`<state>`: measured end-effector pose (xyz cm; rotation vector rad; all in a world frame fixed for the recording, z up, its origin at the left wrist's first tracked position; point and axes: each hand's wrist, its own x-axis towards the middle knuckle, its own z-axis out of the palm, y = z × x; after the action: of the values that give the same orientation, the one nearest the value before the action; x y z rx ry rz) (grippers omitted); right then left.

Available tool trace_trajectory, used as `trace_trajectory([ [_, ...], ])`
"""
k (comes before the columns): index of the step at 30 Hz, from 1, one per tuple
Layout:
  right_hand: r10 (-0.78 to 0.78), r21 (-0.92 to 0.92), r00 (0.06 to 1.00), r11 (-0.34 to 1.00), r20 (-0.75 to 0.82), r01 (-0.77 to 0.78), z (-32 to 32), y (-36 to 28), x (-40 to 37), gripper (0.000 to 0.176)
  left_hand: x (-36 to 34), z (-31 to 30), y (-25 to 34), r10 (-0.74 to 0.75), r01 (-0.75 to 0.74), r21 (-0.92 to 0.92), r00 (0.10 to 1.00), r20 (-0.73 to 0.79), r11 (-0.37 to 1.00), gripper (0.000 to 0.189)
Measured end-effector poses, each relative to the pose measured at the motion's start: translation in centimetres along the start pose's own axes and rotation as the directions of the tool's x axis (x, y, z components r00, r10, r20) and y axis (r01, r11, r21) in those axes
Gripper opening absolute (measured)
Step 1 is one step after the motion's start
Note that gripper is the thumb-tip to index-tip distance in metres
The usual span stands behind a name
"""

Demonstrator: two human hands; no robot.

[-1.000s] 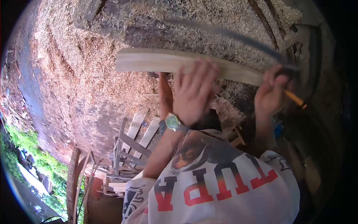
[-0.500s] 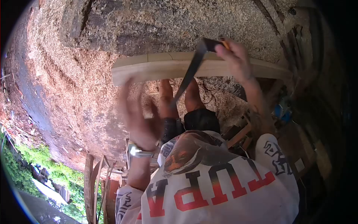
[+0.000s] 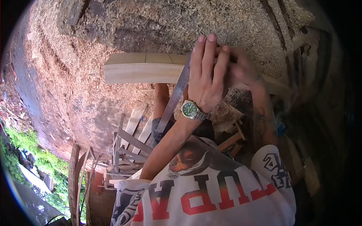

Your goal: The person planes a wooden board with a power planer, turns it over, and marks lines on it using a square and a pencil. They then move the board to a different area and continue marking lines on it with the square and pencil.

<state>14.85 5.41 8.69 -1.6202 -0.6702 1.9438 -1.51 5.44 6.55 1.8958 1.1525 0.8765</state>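
Observation:
A pale wooden plank (image 3: 143,73) lies across in front of my legs, with thin lines across its top edge. A try square's metal blade (image 3: 174,96) slants over the plank and down towards my lap. My left hand (image 3: 206,73), wearing a watch (image 3: 190,109), lies over the upper end of the square with long, straight fingers. Its thumb is hidden, and so is most of the square's stock. Just beside and partly behind it, my right hand (image 3: 243,71) has curled, slightly blurred fingers. What the right hand holds is covered.
Wood shavings (image 3: 86,71) cover the ground, and a large timber (image 3: 151,30) with shavings on it lies beyond the plank. Several wooden offcuts (image 3: 132,137) are piled left of my legs. Upright boards (image 3: 75,180) stand at lower left. More wood pieces (image 3: 232,141) lie to the right.
My left hand has moved right and up, from the plank's left part onto the square. The square has shifted slightly left and down, and my hands now overlap.

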Motion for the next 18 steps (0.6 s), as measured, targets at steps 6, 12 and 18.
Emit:
trace_trajectory([
  [6, -0.003, -0.150, 1.000, 0.989, -0.022, 0.000, -3.4, 0.9, -1.5, 0.031, 1.1, -0.9, 1.3, -0.199, 0.147, 0.259, 0.962, 0.187, 0.955, 0.056],
  [12, -0.086, -0.250, 0.957, 0.968, -0.277, 0.015, -2.6, 1.5, -1.6, 0.029, 1.6, -1.2, 1.0, -0.265, 0.194, 0.387, 0.954, 0.141, 0.901, 0.048],
  [18, -0.332, -0.215, 0.889, 0.938, -0.317, 0.273, -1.4, 0.2, -0.6, 0.034, 2.2, -1.3, 0.6, -0.220, 0.153, 0.432, 0.969, 0.109, 0.889, 0.047],
])
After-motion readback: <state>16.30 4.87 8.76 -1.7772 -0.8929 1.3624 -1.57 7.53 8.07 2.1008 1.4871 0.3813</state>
